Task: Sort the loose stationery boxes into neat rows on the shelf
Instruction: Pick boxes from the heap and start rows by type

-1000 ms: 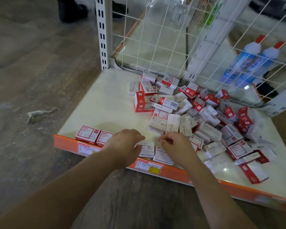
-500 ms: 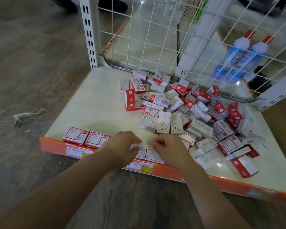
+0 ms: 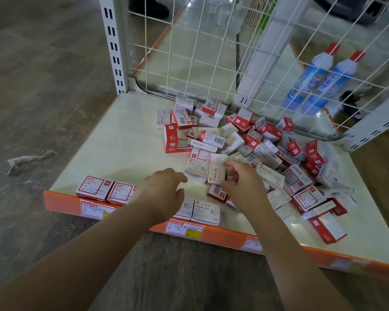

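Right hand: your right hand (image 3: 238, 185) is reaching into the near edge of the heap, thumb and curled fingers closing round the white cardboard box printed STAPLES (image 3: 216, 171); the grip looks like a pinch, though the far fingers are hiding behind the box.
Left hand: your left hand (image 3: 164, 189) is hovering palm down over the front row, fingers loosely spread and relaxed, gripping nothing; whether the palm is touching the box beneath it, I cannot tell.
Front row: two red-and-white flat cardboard boxes (image 3: 106, 190) are lying side by side at the front left, touching; two white PAPER CLIPS boxes (image 3: 203, 212) are sitting just right of your left wrist, along the same edge.
Loose heap: the jumble of small red and white rectangular boxes (image 3: 245, 140) is piling up across the middle and back right of the shelf, tilted every way.
Shelf: the smooth cream shelf board (image 3: 121, 142) is carrying an orange front strip with paper price labels (image 3: 184, 228).
Behind: a white wire grid panel (image 3: 189, 52) is standing at the back, with two blue plastic bottles with red caps (image 3: 319, 79) beyond it.
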Demonstrator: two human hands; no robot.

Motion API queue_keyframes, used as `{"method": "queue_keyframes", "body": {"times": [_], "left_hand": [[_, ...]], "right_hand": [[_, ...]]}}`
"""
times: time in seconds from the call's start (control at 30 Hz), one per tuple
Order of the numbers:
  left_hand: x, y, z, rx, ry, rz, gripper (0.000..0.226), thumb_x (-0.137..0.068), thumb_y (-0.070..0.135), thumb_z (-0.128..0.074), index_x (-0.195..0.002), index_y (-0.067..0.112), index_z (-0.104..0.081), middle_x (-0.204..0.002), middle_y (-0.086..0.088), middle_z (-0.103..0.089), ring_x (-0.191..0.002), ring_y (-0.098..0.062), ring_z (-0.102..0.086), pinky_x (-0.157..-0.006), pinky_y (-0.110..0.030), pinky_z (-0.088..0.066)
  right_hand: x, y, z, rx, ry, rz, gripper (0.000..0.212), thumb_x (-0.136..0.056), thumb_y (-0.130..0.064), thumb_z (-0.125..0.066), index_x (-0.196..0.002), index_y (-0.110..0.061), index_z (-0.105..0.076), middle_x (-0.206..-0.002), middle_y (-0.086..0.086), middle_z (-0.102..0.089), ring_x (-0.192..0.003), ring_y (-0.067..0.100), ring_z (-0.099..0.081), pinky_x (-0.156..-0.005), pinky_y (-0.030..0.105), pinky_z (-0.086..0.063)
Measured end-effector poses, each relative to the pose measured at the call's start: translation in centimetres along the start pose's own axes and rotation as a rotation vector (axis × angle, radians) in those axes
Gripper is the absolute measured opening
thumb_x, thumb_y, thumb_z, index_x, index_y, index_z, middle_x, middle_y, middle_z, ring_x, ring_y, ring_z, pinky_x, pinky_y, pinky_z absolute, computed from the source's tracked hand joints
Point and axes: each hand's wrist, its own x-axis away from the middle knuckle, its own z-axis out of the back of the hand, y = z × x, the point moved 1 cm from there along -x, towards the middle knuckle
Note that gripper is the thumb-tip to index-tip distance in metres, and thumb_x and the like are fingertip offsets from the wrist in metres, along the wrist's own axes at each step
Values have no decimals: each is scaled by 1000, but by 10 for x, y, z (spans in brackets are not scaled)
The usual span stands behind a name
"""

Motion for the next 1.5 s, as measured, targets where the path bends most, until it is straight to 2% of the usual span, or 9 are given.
{"method": "queue_keyframes", "body": {"times": [0.1, 0.27, 0.43, 0.57, 0.9, 1.07, 1.2, 1.33, 1.5], "left_hand": [[-4, 2, 1, -7, 18, -7, 36, -96, 24, -45, -132, 24, -46, -134, 5, -47, -119, -15, -45, -98, -29, -41], [-8, 2, 1, -6, 38, 10, 35, -96, 24, -44, -131, 24, -47, -134, 5, -47, -119, -15, -45, -97, -29, -42], [-10, 1, 2, 19, 46, 27, 33, -96, 24, -44, -129, 24, -48, -134, 6, -47, -118, -14, -45, -97, -28, -42], [-10, 0, 0, 30, 32, 35, 33, -96, 23, -45, -129, 25, -49, -134, 6, -47, -119, -14, -45, -97, -28, -42], [-6, -4, -1, 37, 18, 33, 32, -96, 24, -45, -128, 25, -49, -133, 7, -48, -119, -14, -44, -97, -27, -41], [-3, -4, 0, 61, 17, 36, 34, -96, 23, -46, -130, 24, -48, -134, 6, -47, -118, -16, -45, -95, -28, -44], [0, -3, 2, 73, 22, 36, 37, -95, 23, -46, -132, 24, -45, -135, 4, -47, -119, -17, -46, -94, -29, -46], [2, -3, 4, 102, 42, 47, 38, -96, 24, -46, -133, 22, -44, -134, 3, -49, -118, -16, -47, -96, -29, -45], [3, 0, 4, 256, -19, 79, 43, -96, 26, -45, -139, 19, -40, -136, 2, -49, -121, -17, -47, -95, -29, -42]], "right_hand": [[-12, 3, 4, 24, 11, -12, 47, -87, -18, -61, -132, -19, -48, -112, 5, -53, -95, 12, -47, -78, 25, -38], [-33, -1, 11, 57, 27, -24, 40, -92, -22, -54, -131, -16, -49, -118, 7, -50, -105, 21, -52, -86, 31, -43], [-43, 0, 5, 114, -48, -19, 37, -92, -25, -55, -128, -19, -53, -129, 7, -46, -114, 21, -49, -92, 31, -41], [-46, 2, 3, 134, -75, -57, 35, -90, -26, -57, -124, -19, -55, -124, 7, -46, -112, 22, -49, -95, 33, -42], [-37, -5, 6, -106, -68, -140, 27, -87, -16, -62, -113, -15, -57, -106, 0, -60, -97, 16, -58, -78, 30, -52], [-26, -11, 13, -222, -77, -173, 30, -87, -9, -58, -116, -13, -63, -96, -3, -60, -96, 19, -61, -86, 42, -52], [-17, -16, 22, -287, -44, -182, 28, -87, -7, -57, -114, -13, -63, -86, -11, -56, -91, 15, -60, -85, 38, -53], [-8, -23, 27, -411, -16, -187, 17, -89, -6, -56, -100, -18, -59, -87, -8, -56, -86, 14, -60, -80, 41, -55], [0, -36, 20, -545, -20, -163, 19, -87, -3, -56, -99, -18, -59, -96, 2, -64, -91, 19, -63, -82, 32, -52]]}}
